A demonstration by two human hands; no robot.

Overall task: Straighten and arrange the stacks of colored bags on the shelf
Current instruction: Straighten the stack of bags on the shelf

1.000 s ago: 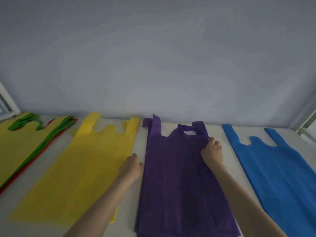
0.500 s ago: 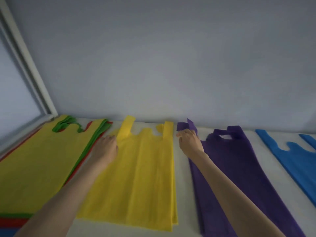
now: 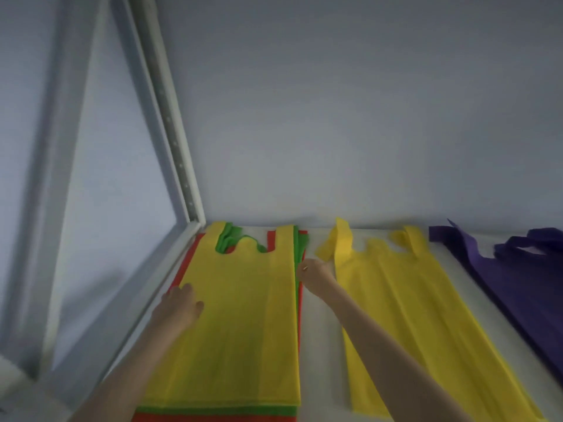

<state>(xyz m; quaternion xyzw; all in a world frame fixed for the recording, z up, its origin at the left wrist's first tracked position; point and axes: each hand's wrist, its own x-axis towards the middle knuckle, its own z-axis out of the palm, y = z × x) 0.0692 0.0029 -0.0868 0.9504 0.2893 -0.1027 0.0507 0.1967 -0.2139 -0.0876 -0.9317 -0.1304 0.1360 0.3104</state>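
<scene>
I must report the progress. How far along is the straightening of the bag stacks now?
None looks finished. In hand: the mixed stack, left hand on its left edge, right hand at its right edge; green and red layers jut out from under the top yellow bag. Left: the yellow stack, handles splayed, and the purple stack, handles rumpled.

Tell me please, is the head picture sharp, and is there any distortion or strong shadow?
Head view: soft motion blur on both hands, left hand and right hand; wide-angle bending tilts the shelf post; light is flat, no hard shadows or glare.
</scene>
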